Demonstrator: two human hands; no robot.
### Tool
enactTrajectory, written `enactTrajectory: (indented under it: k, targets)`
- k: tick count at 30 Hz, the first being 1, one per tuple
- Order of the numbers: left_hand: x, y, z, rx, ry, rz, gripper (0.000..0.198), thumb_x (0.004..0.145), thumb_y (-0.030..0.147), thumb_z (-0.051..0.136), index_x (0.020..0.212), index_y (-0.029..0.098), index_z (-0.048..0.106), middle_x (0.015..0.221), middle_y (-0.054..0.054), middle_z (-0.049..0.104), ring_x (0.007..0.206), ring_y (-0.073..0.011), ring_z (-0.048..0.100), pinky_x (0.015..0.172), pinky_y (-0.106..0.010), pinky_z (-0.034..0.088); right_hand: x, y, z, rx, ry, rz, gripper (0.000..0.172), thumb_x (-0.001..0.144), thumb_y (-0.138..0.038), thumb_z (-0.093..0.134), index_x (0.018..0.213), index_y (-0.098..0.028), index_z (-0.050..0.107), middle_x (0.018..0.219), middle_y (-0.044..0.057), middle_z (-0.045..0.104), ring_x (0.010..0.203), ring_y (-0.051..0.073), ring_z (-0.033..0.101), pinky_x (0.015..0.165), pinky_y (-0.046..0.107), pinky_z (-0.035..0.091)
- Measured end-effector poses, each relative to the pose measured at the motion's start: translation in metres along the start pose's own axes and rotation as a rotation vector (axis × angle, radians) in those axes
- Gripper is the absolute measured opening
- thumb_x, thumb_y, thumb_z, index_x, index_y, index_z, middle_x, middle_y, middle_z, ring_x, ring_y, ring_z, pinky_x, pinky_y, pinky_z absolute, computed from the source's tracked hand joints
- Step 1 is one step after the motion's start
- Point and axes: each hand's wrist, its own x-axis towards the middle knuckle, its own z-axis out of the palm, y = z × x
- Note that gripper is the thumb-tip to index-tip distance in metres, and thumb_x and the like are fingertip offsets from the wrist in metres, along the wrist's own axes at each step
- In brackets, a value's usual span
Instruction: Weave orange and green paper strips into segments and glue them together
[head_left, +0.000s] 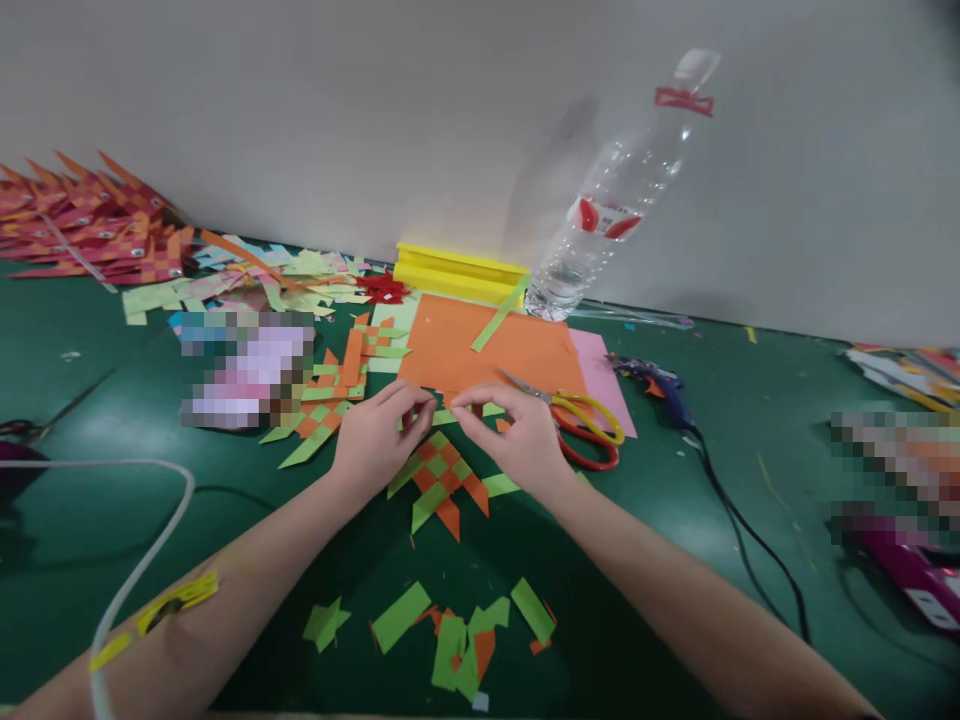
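Note:
My left hand (381, 437) and my right hand (517, 432) face each other over the middle of the green table, fingertips pinched and nearly meeting. Whatever they pinch, if anything, is too small to make out. Just below the fingers lies a woven paper piece (440, 470) in orange and green checks with pointed strip ends. More orange and green woven pieces (326, 408) lie left of my left hand. Behind the fingers is an orange paper sheet (487, 345) with a green paper strip (501, 315) on it. Scissors (589, 425) with yellow and red handles rest beside my right hand.
A plastic bottle (622, 190) leans against the wall beside a yellow holder (461, 273). A blue glue gun (664, 390) with a black cord lies right. Paper scraps (450, 640) lie in front; red-orange woven pieces (97, 225) pile far left. A white cable (161, 540) crosses my left forearm.

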Motion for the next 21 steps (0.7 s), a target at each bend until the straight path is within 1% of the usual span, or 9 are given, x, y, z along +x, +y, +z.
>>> enactTrajectory:
  k: [3,7,12,16,21]
  targets:
    - [-0.004,0.003,0.001,-0.045,0.067,0.149,0.011,0.092,0.023,0.055,0.089,0.017,0.065,0.082,-0.002,0.070,0.061,-0.0096,0.062,0.057,-0.019,0.047,-0.016,0.009,0.003,0.038,0.058,0.043,0.006,0.080,-0.023,0.064,0.081,-0.021,0.070,0.082,0.002,0.073,0.075,0.015,0.066,0.074,0.030,0.054]
    - [-0.008,0.005,0.002,-0.072,0.097,0.251,0.007,0.089,0.021,0.061,0.088,0.018,0.067,0.084,-0.003,0.073,0.072,-0.0125,0.069,0.063,-0.021,0.053,-0.023,0.018,0.010,0.099,0.107,0.086,0.006,0.079,-0.025,0.066,0.081,-0.022,0.071,0.078,0.001,0.073,0.070,0.014,0.064,0.072,0.031,0.053]
    - [-0.009,0.005,0.003,-0.109,0.071,0.263,0.007,0.088,0.021,0.062,0.089,0.018,0.068,0.084,-0.004,0.074,0.074,-0.0135,0.070,0.067,-0.024,0.056,-0.027,0.025,0.011,0.183,0.067,0.080,0.004,0.079,-0.024,0.068,0.082,-0.023,0.070,0.082,0.001,0.073,0.076,0.015,0.065,0.075,0.031,0.054]
    - [-0.008,0.003,0.004,-0.124,0.055,0.305,0.006,0.087,0.020,0.065,0.089,0.018,0.070,0.085,-0.004,0.074,0.076,-0.0142,0.070,0.071,-0.025,0.057,-0.029,0.029,0.009,0.246,0.023,0.118,0.004,0.078,-0.025,0.069,0.081,-0.023,0.071,0.082,0.000,0.074,0.079,0.016,0.067,0.077,0.032,0.054]
    - [-0.004,0.004,0.004,-0.222,0.026,0.295,0.007,0.088,0.018,0.063,0.085,0.017,0.070,0.082,-0.005,0.072,0.074,-0.0136,0.068,0.068,-0.023,0.057,-0.030,0.032,0.009,0.294,0.008,0.076,0.006,0.080,-0.021,0.067,0.083,-0.023,0.071,0.084,0.000,0.074,0.079,0.015,0.067,0.077,0.031,0.055]
